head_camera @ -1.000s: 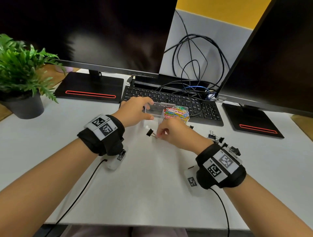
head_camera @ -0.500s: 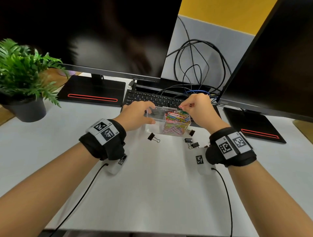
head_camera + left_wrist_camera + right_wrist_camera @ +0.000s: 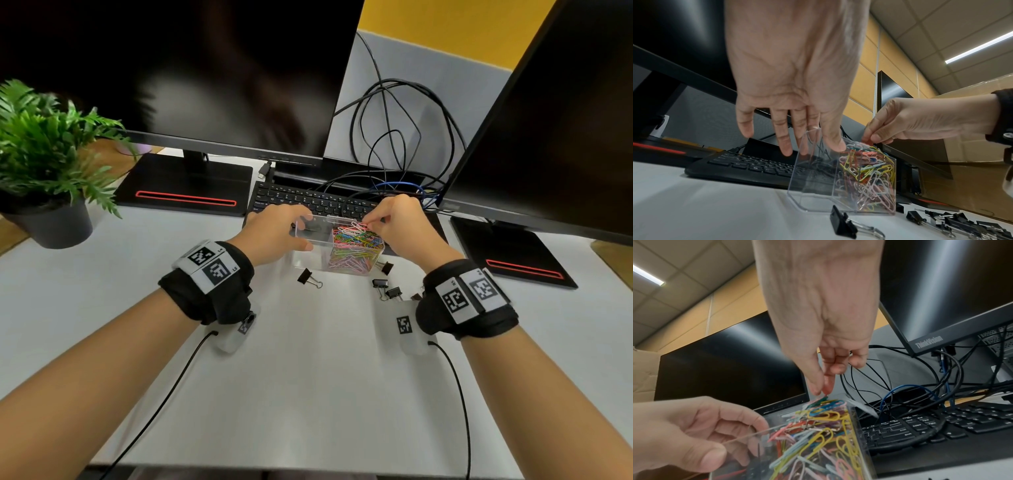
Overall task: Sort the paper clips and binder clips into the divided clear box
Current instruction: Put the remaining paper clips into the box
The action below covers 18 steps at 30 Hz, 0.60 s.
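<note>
Head view: left hand [image 3: 274, 234] holds clear box [image 3: 310, 236]; right hand [image 3: 399, 226] pinches paper clip [image 3: 363, 224].

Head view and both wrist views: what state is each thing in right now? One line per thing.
Clear box: upright on the desk, open top.
Right compartment: packed with coloured paper clips.
Left compartment: looks empty.
Binder clips: loose on the desk, outside the box.
Left hand: grips the box's left end.
Right hand: thumb and forefinger pinched at the top of the paper clip pile.
Monitors: dark.
</note>
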{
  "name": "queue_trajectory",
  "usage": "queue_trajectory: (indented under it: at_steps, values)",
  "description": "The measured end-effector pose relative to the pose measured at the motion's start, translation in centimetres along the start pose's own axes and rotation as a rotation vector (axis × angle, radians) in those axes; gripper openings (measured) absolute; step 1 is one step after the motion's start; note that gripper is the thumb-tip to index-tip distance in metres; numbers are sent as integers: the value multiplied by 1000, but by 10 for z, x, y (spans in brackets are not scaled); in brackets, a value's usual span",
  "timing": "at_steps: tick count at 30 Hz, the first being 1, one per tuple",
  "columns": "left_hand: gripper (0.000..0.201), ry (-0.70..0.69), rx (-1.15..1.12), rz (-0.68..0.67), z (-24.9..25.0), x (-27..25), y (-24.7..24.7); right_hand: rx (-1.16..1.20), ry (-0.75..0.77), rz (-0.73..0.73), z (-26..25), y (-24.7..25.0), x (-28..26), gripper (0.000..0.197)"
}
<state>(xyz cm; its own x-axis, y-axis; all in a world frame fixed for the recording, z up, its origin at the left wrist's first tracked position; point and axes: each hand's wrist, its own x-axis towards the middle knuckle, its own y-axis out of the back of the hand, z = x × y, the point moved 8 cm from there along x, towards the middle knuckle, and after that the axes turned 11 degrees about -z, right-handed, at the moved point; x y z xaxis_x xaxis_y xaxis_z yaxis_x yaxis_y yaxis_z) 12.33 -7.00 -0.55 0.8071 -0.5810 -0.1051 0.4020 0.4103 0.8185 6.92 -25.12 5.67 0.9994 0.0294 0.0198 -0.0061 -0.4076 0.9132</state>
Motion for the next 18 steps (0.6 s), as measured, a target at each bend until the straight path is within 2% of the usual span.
queue_trajectory:
  at_steps: [4,9,14,16,18]
  values:
    - [52,6,6,-2,1,0,0,26,-79,24,9,8,0,20]
    - [53,11,16,-3,1,-1,0,87,-57,121,16,18,-8,17]
    - [52,13,11,-5,1,0,0,115,-129,166,37,28,-17,19]
    - [53,14,6,-10,0,1,-1,101,-205,142,53,31,-20,19]
    - [54,16,0,-15,-1,2,-1,50,-306,28,72,23,-22,20]
